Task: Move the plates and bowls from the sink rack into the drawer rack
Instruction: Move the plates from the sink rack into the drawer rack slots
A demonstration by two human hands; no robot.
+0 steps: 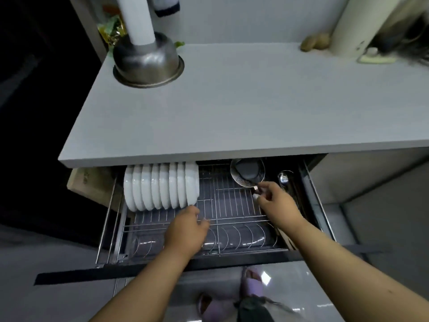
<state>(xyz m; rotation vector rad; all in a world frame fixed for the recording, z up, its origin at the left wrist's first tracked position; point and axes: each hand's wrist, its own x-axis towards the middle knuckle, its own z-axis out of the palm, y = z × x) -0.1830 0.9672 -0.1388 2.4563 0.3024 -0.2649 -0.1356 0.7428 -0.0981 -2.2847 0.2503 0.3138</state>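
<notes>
The pulled-out drawer holds a wire drawer rack (232,201). Several white plates (160,187) stand on edge in a row at its back left. My left hand (188,228) hovers over the rack's front middle, just below the last plate, fingers curled and holding nothing. My right hand (276,201) reaches into the right side of the rack. Its fingertips pinch near the handle of a round wire strainer (247,171) that holds a dark bowl. Whether the fingers grip the handle is unclear. The sink rack is out of view.
A grey countertop (232,101) overhangs the drawer's back. An upturned steel bowl (147,63) sits at the counter's left. A ladle (283,178) lies in the drawer's right compartment. The dark drawer front (92,274) juts toward me, with purple slippers (251,282) on the floor below.
</notes>
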